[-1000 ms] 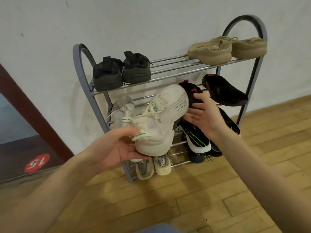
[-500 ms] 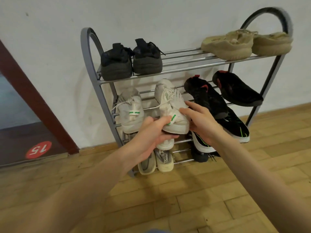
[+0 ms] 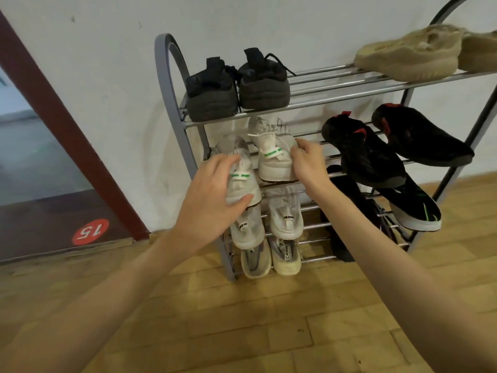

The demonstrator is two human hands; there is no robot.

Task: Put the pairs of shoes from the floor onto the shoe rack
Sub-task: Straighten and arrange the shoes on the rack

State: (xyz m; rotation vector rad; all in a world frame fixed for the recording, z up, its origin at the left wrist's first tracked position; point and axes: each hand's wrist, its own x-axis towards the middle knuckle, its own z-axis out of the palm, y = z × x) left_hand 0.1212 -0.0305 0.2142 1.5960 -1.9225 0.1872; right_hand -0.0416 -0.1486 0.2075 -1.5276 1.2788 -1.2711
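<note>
A grey metal shoe rack [image 3: 172, 103] stands against the white wall. Two white sneakers with green heel tabs sit heel-out on its second shelf at the left. My left hand [image 3: 215, 195] wraps the heel of the left white sneaker [image 3: 242, 184], thumb under its sole. My right hand [image 3: 309, 162] holds the right side of the right white sneaker [image 3: 271, 157], fingers curled on its collar. Both shoes rest on the shelf bars.
On the top shelf are dark grey shoes [image 3: 236, 87] and tan shoes [image 3: 411, 52]. Black shoes [image 3: 390, 146] fill the second shelf's right side. White and black-green shoes [image 3: 414, 208] occupy the lower shelves. The floor is wood [image 3: 242, 332]; a dark doorway with a red "15" sticker [image 3: 90, 231] lies left.
The second white sneaker went from the air in front of the rack onto the second shelf beside its mate. My left hand shifted to the left sneaker's heel; my right stays on the right one.
</note>
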